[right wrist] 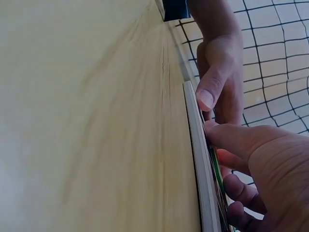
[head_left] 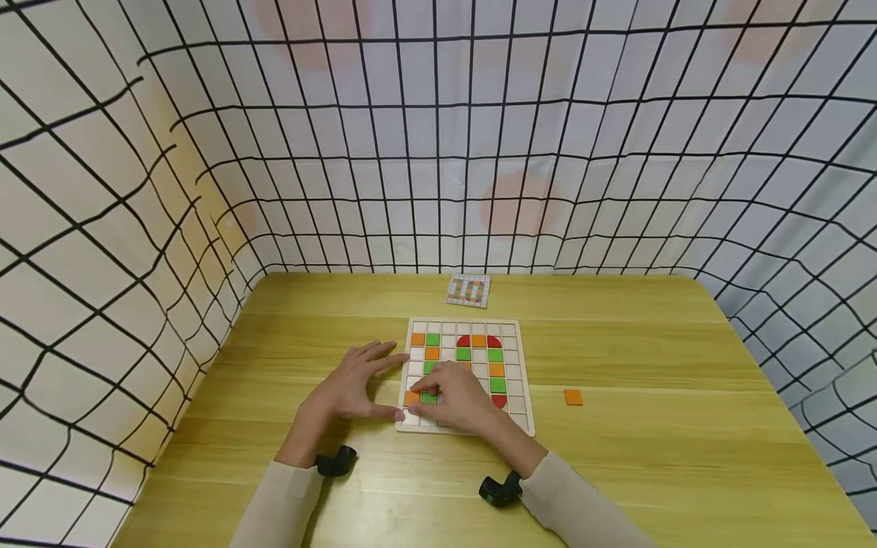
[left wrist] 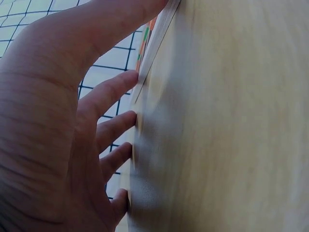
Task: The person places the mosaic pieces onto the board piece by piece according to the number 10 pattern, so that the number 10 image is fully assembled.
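Observation:
A white grid board (head_left: pixel 527 411) lies on the table, with orange, green and red tiles in some of its squares. Over its lower left part, my right hand (head_left: pixel 455 396) pinches an orange square tile (head_left: pixel 411 399) between thumb and index finger, next to a green tile (head_left: pixel 428 398). My left hand (head_left: pixel 352 384) spreads its fingers along the board's left edge; the thumb and index fingertip touch that edge. In the left wrist view, the other fingertips of the left hand (left wrist: pixel 91 130) rest on the table. The right hand hides several squares in the board's middle.
A loose orange tile (head_left: pixel 573 397) lies on the table to the right of the board. Behind the board is a small card (head_left: pixel 469 291) with a coloured grid pattern. Black netting (head_left: pixel 438 160) over white sheets stands around the wooden table (head_left: pixel 637 457).

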Tool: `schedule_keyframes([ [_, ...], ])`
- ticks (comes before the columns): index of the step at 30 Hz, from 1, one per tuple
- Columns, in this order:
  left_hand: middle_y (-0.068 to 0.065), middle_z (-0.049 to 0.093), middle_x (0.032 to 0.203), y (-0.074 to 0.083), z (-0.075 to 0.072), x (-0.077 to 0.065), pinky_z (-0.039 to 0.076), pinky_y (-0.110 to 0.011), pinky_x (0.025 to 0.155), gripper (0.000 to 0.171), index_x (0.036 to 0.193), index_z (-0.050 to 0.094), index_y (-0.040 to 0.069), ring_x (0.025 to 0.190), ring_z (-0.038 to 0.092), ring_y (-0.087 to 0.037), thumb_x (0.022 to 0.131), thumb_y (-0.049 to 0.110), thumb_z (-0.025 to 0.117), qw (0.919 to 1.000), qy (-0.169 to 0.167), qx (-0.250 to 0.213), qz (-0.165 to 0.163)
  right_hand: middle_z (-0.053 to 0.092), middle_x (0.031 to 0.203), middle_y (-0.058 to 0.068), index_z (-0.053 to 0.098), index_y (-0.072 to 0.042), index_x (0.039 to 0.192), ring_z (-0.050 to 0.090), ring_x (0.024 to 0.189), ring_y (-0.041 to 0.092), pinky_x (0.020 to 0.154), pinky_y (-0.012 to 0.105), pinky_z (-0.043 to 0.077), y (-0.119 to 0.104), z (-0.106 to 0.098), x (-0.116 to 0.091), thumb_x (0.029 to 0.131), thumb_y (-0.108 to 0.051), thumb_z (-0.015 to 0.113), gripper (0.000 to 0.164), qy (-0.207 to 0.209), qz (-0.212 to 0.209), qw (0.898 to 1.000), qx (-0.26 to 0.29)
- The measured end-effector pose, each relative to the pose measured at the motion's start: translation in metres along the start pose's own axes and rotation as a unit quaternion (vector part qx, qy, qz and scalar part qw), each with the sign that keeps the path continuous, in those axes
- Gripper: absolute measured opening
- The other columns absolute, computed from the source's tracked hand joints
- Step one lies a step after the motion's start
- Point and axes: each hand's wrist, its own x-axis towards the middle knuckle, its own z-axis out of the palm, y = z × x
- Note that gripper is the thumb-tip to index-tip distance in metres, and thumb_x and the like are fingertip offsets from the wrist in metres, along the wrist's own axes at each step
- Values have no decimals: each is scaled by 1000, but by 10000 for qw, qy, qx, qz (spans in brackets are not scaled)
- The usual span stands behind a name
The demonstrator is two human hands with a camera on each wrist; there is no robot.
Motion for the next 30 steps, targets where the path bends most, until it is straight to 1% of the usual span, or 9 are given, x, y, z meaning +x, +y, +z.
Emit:
schedule_keyframes([
  [3,-10,32,169,0,0,1,14,-70,124,100,156,47,30,157,24,-40,71,71,80,10000,38,-42,54,66,87,-14,82,-26,111,51,77,3,71,23,41,-1,-1,0,88,-46,80,31,9,17,10000,-24],
  [5,-10,32,169,0,0,2,13,-70,124,100,156,47,29,157,24,-40,71,71,80,10000,36,-52,60,67,88,-13,81,-24,113,52,78,3,71,23,42,0,-3,-1,88,-46,80,33,17,22,10000,56],
  [9,-8,32,169,-2,3,-1,12,-70,125,99,156,47,32,157,23,-40,71,72,79,10000,-14,-8,-20,65,85,-9,80,-21,116,54,78,9,72,24,43,1,-4,-5,89,-42,80,34,17,121,9984,561],
  [12,-7,32,169,-2,5,-3,13,-70,125,99,156,46,33,157,23,-39,71,72,79,10000,-22,11,-63,61,83,-8,79,-21,115,54,78,12,71,25,44,5,-6,-8,91,-39,79,31,102,243,9959,866],
  [14,-7,31,169,-2,5,-2,13,-69,125,99,156,46,33,158,23,-39,71,71,79,10000,-21,-3,-76,61,83,-8,79,-20,114,54,78,12,70,25,45,10,-10,-11,90,-37,80,29,214,268,9945,989],
  [18,-5,30,170,-2,5,-1,13,-68,125,100,156,45,35,158,22,-38,70,73,79,9999,-50,-2,-164,61,82,-6,79,-20,112,54,78,15,69,26,45,22,-20,-17,90,-38,80,29,375,302,9924,1130],
  [24,-6,30,170,-2,3,-1,13,-68,125,102,157,44,35,158,22,-38,68,74,78,9998,-45,24,-184,64,82,-2,80,-18,112,53,75,16,65,24,42,41,-37,-31,86,-42,83,35,586,277,9907,1200],
  [27,-7,31,170,-1,2,-1,14,-68,125,103,157,45,35,158,23,-39,68,74,79,9999,-35,10,-154,64,84,2,80,-15,113,55,78,18,66,25,43,50,-46,-39,84,-42,85,39,656,308,9888,1305],
  [30,-6,30,170,0,2,-1,13,-67,126,103,157,44,35,158,23,-38,68,74,79,9999,-53,-1,-155,65,88,2,80,-17,114,56,83,19,71,27,46,59,-55,-47,83,-44,86,42,677,466,9885,1267],
])
